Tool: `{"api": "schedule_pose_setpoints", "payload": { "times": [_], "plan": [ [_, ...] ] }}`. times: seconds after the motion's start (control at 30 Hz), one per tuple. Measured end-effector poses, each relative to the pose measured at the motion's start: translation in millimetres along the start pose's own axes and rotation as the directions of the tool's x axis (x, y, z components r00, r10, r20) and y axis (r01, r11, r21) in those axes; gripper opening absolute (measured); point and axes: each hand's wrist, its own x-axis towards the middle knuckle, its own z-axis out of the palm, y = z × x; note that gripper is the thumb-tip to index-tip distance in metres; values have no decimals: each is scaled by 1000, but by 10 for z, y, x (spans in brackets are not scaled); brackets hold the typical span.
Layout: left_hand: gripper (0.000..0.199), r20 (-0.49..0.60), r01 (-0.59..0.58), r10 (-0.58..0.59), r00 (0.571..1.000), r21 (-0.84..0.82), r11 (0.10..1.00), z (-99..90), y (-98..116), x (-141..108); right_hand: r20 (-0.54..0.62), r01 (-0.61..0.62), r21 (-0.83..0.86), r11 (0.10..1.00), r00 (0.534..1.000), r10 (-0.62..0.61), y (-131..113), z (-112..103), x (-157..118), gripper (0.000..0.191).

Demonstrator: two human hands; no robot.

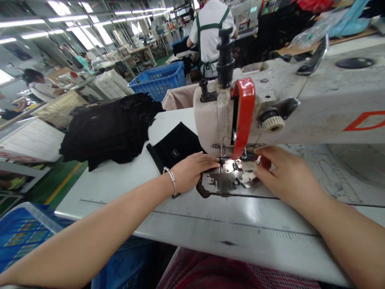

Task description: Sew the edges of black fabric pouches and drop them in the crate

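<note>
My left hand [192, 170], with a silver bangle at the wrist, lies flat with its fingers stretched toward the needle area of a sewing machine [207, 120]. Beneath and behind it is a black fabric piece [171, 146] with a small dark label and a rolled edge. On the other side of the needle, my right hand [288, 176] is closed in a pinch, thumb and forefinger beside the presser foot. What it pinches is too small to tell. A red guard [246, 116] hides part of the needle bar. Below lies a worn metal plate [219, 182].
A thick stack of black fabric pieces [108, 128] lies at the table's left. Behind stands a blue crate [162, 80]; another blue basket [27, 224] is at lower left. Ruler marks run along the table's front [210, 222]. A person [212, 40] stands beyond the machine.
</note>
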Motion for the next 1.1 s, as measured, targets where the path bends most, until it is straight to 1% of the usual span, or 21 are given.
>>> {"api": "schedule_pose_setpoints", "payload": {
  "times": [0.07,0.13,0.2,0.37,0.43,0.5,0.53,0.6,0.63,0.67,0.73,0.77,0.8,0.83,0.87,0.9,0.97,1.03,1.1],
  "plan": [
    [65,-40,-34,32,999,-61,998,0,-81,17,-67,-10,-18,1000,998,9,0,13,4,21],
    [67,-78,-59,52,996,-100,993,16,-113,32,-132,-24,-61,998,991,16,0,42,10,24],
    [67,-97,-76,64,993,-124,989,37,-122,39,-156,-26,-102,994,988,10,-7,76,14,25],
    [67,-93,-94,81,992,-146,985,72,-99,13,-92,-3,-173,985,996,-13,-42,118,14,22],
    [65,-98,-96,82,992,-145,985,73,-76,2,-66,-4,-153,988,998,-6,-42,108,22,19],
    [60,-108,-82,67,992,-143,986,57,-63,4,-30,-7,-74,997,1000,5,-26,77,34,15],
    [56,-117,-65,49,992,-138,988,40,-66,13,5,1,-19,1000,1000,-1,-13,53,40,12],
    [46,-122,-33,18,992,-119,992,-12,-92,40,142,43,91,995,988,-55,20,-14,46,8],
    [43,-115,-24,12,993,-105,994,-44,-110,56,234,69,138,988,967,-100,40,-55,45,9],
    [42,-102,-26,17,995,-90,996,-77,-125,70,330,89,175,980,933,-144,63,-96,42,12],
    [43,-48,-44,40,998,-65,997,-127,-127,80,488,94,229,969,850,-197,114,-165,34,23],
    [44,-19,-44,44,999,-51,998,-138,-106,73,532,82,248,965,821,-206,140,-185,30,29],
    [43,2,-38,38,999,-31,999,-135,-68,57,558,65,259,964,805,-204,166,-191,28,31],
    [41,10,-20,20,1000,0,1000,-117,-14,33,566,47,260,964,802,-192,187,-182,27,31],
    [40,1,5,-5,1000,39,999,-84,50,3,556,36,254,967,812,-176,202,-159,27,27],
    [40,-29,28,-26,999,77,997,-38,121,-30,527,29,237,971,836,-154,209,-125,27,22],
    [41,-112,51,-38,993,117,992,80,262,-93,430,22,183,983,897,-100,196,-42,20,11],
    [44,-181,34,-16,983,93,995,200,381,-132,318,22,124,992,946,-60,153,26,2,5],
    [46,-231,9,4,973,54,998,293,473,-139,225,31,54,998,973,-42,97,58,-24,3]
  ]
}}
